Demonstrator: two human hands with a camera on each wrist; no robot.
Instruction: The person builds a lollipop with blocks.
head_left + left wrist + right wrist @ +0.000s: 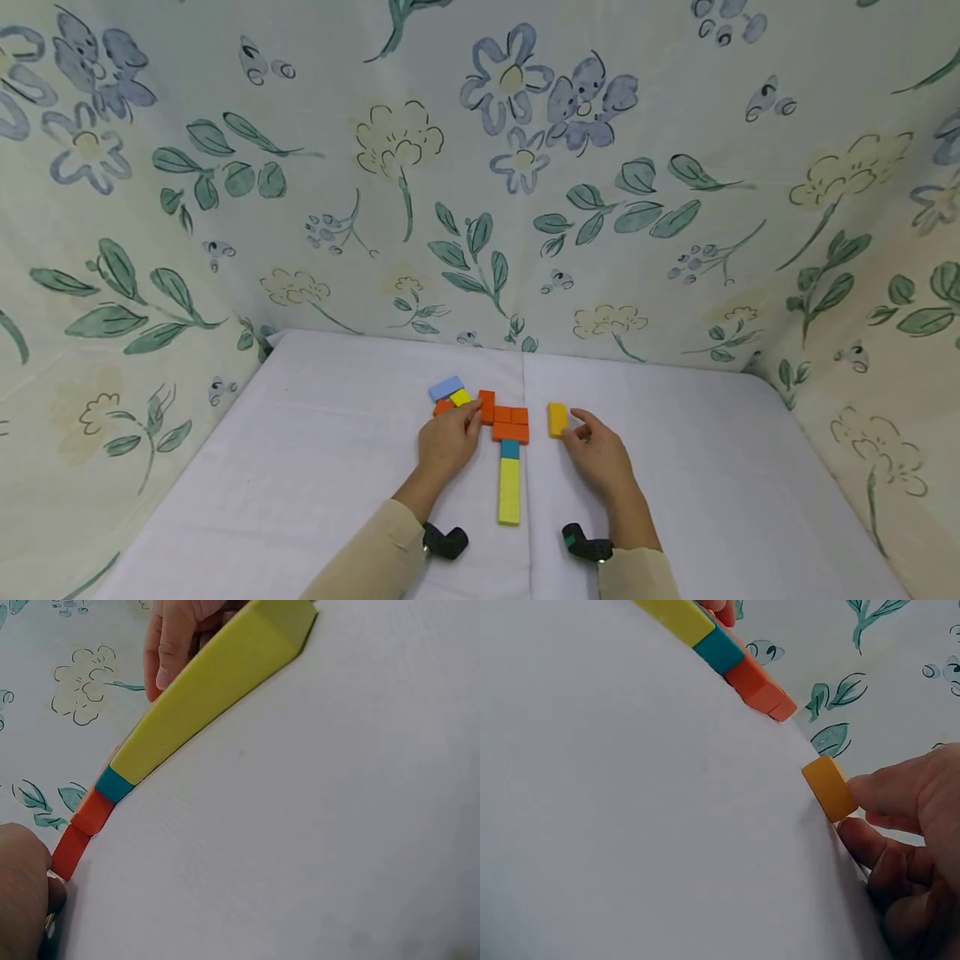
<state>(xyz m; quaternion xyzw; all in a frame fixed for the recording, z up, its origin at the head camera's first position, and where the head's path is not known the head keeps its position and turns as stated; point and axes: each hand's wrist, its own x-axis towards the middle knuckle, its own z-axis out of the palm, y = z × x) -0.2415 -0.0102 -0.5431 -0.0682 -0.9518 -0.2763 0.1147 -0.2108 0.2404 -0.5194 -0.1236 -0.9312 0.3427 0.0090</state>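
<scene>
My left hand [448, 437] lies beside an upright orange block [487, 407], its thumb and index fingertip meeting the block's left side in a pinch. That block adjoins more orange blocks [511, 432]. Below them, a teal block [510, 449] and a long yellow-green block [509, 493] form a straight line. To the right, a separate amber block [557, 420] stands lengthwise away from me. My right hand [600, 458] is at its right side, thumb touching it and index finger raised apart. The right wrist view shows fingertips against the amber block [829, 789].
Left of the left hand's fingertips lie a blue block [446, 387], a small yellow block [460, 398] and a partly covered orange block [442, 407]. A white cloth [300, 450] covers the table. Floral fabric [480, 208] hangs behind and at both sides.
</scene>
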